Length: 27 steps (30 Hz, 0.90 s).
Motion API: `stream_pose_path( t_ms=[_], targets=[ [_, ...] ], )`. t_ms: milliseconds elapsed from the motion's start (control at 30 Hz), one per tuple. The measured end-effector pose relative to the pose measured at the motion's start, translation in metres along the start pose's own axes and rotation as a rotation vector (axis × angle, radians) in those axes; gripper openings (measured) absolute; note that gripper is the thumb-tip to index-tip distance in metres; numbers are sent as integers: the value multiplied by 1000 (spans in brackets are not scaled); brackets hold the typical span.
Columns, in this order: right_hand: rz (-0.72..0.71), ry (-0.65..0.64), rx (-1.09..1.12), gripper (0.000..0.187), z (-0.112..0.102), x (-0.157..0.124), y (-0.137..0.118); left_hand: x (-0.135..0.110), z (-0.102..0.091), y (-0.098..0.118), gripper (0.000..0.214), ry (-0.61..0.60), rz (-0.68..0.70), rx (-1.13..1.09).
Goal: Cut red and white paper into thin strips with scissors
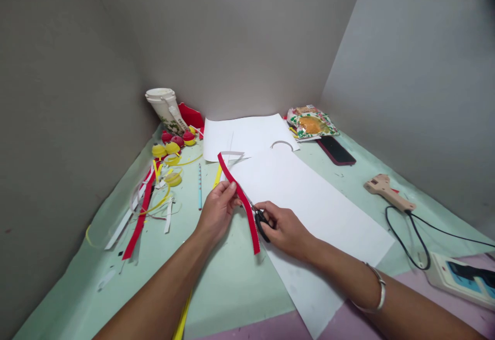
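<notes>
My left hand (222, 203) pinches a long red strip (249, 216) near its middle, with the far end rising up and left and the near end hanging toward me. Black-handled scissors (262, 225) are in my right hand (282, 224), fingers closed about the handles. Their blades lie along the strip's right edge, partly hidden behind it; whether they touch the strip I cannot tell. Beneath and beyond my hands is a large white paper sheet (309, 196). A yellow strip (217, 176) shows just past my left hand.
Strips and scraps, including another red strip (141, 221), litter the left side by a pencil (200, 185). Behind them are small red and yellow balls (172, 147) and a white bucket (162, 105). At right are a phone (336, 150), a corded glue gun (389, 191) and a power strip (444, 278).
</notes>
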State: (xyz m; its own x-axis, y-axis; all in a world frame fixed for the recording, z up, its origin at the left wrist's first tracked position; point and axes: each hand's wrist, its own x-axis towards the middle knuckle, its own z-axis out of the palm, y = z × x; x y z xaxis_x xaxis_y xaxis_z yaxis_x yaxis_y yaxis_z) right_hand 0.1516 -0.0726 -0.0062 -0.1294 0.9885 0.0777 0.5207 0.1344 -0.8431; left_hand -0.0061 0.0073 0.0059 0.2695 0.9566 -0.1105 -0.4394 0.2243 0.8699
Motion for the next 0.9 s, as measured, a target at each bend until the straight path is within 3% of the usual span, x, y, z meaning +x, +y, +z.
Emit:
stream_pose_path(
  t_ms=[467,633,900],
  targets=[
    [61,17,67,28,0,1,-1,3,-6,-3,18,59,10,-8],
    [50,24,77,28,0,1,-2,4,-5,-3,22,20,20,20],
    [16,16,3,31,0,1,0,4,-5,-1,27,71,40,89]
  ],
)
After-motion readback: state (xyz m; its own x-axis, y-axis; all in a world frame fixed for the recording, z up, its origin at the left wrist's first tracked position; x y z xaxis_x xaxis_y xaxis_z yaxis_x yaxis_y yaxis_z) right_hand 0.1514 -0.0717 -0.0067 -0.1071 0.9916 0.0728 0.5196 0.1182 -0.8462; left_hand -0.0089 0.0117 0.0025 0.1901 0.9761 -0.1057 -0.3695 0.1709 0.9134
